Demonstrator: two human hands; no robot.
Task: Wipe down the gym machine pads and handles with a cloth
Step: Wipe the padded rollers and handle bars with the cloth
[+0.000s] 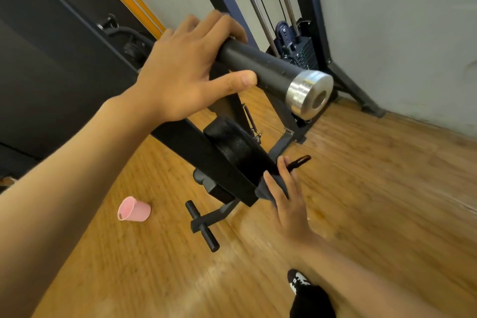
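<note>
Your left hand [180, 70] grips the black handle [260, 70] mid-frame, right hand [286, 201] pinches a dark cloth [271, 190] at the pad [232, 144] lower centre: wiping looks partway, handle probably not yet done.

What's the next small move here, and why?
Probably lift the cloth up to the handle: the left hand grips it, its stretch toward the silver cap lies bare, while the right hand holds the cloth low by the pad.
</note>
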